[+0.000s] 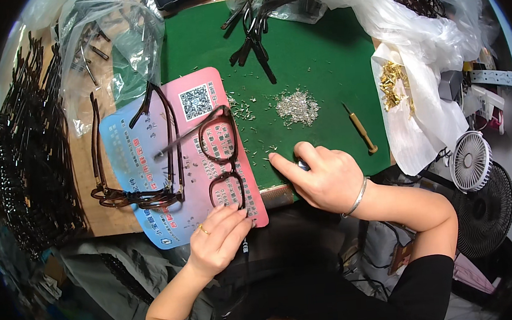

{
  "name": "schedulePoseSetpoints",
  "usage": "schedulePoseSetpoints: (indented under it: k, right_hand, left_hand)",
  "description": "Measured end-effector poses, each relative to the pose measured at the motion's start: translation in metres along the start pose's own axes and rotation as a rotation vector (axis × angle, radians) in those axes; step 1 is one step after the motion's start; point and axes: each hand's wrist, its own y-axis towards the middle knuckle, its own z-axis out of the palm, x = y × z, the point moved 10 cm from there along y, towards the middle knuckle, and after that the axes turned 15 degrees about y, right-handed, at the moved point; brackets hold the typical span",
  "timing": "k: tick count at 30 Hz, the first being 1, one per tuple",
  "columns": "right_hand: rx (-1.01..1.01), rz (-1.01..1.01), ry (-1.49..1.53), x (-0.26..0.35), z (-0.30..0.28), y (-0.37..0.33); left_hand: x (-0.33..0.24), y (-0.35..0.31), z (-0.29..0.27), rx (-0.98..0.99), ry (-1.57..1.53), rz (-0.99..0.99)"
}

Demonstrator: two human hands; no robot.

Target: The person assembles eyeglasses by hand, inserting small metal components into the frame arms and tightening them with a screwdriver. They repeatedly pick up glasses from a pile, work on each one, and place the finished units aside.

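Note:
My left hand, a ring on one finger, closes on the near end of a dark brown eyeglass frame. The frame lies over the right part of a pink and blue printed mat, one temple reaching out to the left. My right hand is curled, its index fingertip down at small loose screws on the green mat. Within its fingers sits a dark, shiny-ended object, mostly hidden. Just beyond lies a pile of tiny silver screws.
Assembled glasses rest at the mat's left. Bundled dark temples fill the far left, and loose temples lie at the back. On the right are a brass-coloured screwdriver, golden parts on white plastic, and a small fan.

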Motion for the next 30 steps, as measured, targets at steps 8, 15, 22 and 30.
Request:
schedulePoseSetpoints:
  k: [8, 15, 22, 30]
  right_hand:
    - [0.050, 0.086, 0.245, -0.003, -0.007, 0.000]
    - [-0.022, 0.092, 0.320, -0.004, -0.006, -0.013]
    - [-0.022, 0.076, 0.367, -0.007, -0.004, -0.016]
    - [0.145, 0.010, 0.485, 0.024, 0.011, -0.018]
  left_hand:
    - [0.014, 0.006, -0.002, 0.032, -0.147, -0.192]
    - [0.006, 0.020, 0.003, 0.156, -0.083, -0.122]
    - [-0.004, 0.025, 0.006, 0.160, 0.071, -0.074]
    - [0.007, 0.019, 0.009, 0.094, -0.008, -0.103]
